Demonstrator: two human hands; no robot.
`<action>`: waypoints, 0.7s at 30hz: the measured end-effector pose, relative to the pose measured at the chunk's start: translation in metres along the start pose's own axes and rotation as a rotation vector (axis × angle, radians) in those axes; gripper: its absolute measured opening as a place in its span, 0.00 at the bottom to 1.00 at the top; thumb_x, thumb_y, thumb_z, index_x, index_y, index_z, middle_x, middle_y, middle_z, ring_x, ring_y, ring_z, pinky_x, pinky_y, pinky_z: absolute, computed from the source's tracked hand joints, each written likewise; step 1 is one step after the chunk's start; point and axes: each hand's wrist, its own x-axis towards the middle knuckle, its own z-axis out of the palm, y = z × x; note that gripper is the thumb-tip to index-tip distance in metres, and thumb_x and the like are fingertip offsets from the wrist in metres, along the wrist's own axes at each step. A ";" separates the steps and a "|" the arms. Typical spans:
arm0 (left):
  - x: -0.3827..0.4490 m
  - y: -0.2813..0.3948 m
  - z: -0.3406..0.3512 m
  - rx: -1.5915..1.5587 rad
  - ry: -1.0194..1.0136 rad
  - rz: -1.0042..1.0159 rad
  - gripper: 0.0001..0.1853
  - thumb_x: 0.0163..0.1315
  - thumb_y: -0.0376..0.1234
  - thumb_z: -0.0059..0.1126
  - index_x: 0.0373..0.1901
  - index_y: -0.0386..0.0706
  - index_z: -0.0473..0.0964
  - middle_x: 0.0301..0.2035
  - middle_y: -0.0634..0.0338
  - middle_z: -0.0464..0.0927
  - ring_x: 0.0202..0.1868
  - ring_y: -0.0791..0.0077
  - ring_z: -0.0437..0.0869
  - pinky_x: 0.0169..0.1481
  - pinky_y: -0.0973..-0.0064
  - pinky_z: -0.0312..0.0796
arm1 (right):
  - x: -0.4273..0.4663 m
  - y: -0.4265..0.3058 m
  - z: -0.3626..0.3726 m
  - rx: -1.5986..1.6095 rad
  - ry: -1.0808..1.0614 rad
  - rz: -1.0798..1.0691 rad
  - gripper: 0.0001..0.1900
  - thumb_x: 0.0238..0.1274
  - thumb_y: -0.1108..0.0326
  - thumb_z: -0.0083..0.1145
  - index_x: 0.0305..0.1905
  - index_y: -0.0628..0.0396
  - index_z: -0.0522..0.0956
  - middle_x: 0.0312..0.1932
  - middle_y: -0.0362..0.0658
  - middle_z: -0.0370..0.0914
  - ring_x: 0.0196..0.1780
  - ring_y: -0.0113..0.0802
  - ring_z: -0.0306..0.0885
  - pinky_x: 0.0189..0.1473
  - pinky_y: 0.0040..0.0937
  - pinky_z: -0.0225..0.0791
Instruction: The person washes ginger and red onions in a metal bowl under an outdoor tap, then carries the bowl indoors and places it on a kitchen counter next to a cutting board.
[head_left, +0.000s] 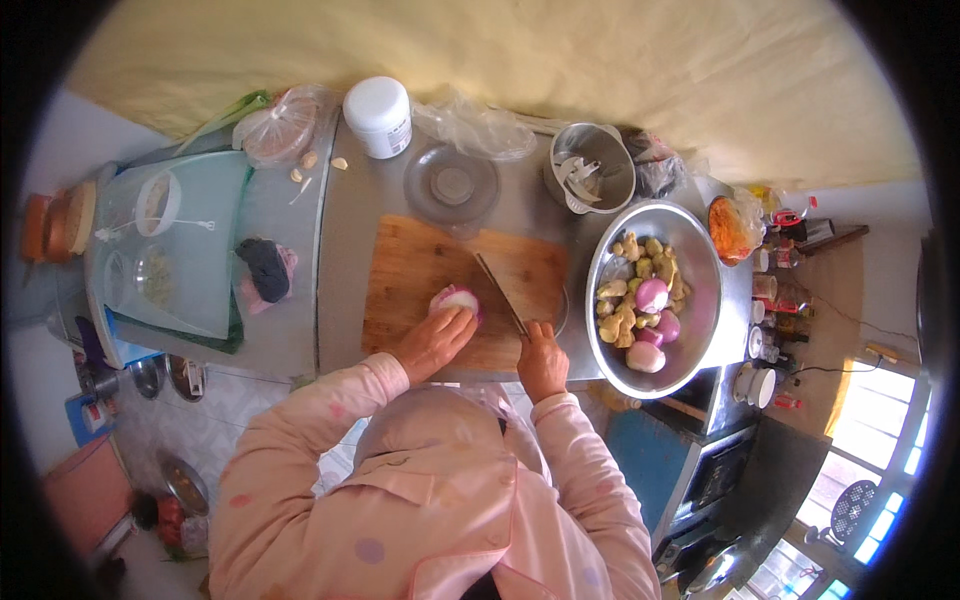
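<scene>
On a wooden cutting board (420, 259) lies a red onion (454, 298) with a pale side showing. My left hand (437, 341) holds it down, fingers bent over its near side. My right hand (544, 360) grips a kitchen knife (499, 289) by the handle at the board's right part. The blade slants away to the upper left, its thin edge towards me, apart from the onion. A large metal basin (701, 319) stands right of the board. It contains pieces of ginger (619, 326) and several red onions (651, 296).
Behind the board sit a round translucent lid (452, 184), a white tub (377, 118), a plastic bag (480, 127) and a chopper bowl (600, 154) with a bladed insert. Garlic cloves (308, 159) and a dark cloth (262, 268) lie left. Bottles and jars (776, 289) line the right side.
</scene>
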 end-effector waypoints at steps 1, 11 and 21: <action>0.001 -0.001 -0.002 0.027 -0.011 -0.004 0.21 0.59 0.29 0.51 0.56 0.35 0.75 0.58 0.49 0.73 0.63 0.60 0.71 0.72 0.64 0.62 | -0.002 -0.007 -0.007 -0.019 -0.014 -0.011 0.12 0.65 0.70 0.52 0.52 0.52 0.75 0.43 0.49 0.75 0.41 0.56 0.79 0.37 0.52 0.74; 0.005 0.005 0.006 -0.204 0.037 -0.172 0.21 0.57 0.30 0.55 0.54 0.33 0.76 0.57 0.43 0.72 0.65 0.47 0.69 0.72 0.52 0.62 | -0.032 -0.034 -0.058 -0.145 -0.085 -0.250 0.14 0.57 0.76 0.52 0.50 0.56 0.73 0.39 0.48 0.73 0.37 0.50 0.81 0.34 0.45 0.76; 0.008 0.007 -0.007 -0.139 0.028 -0.189 0.20 0.59 0.29 0.53 0.54 0.34 0.76 0.55 0.44 0.74 0.62 0.48 0.73 0.72 0.54 0.63 | -0.003 -0.043 -0.054 -0.199 -0.262 -0.318 0.12 0.60 0.75 0.53 0.47 0.56 0.68 0.38 0.51 0.73 0.35 0.53 0.81 0.32 0.47 0.76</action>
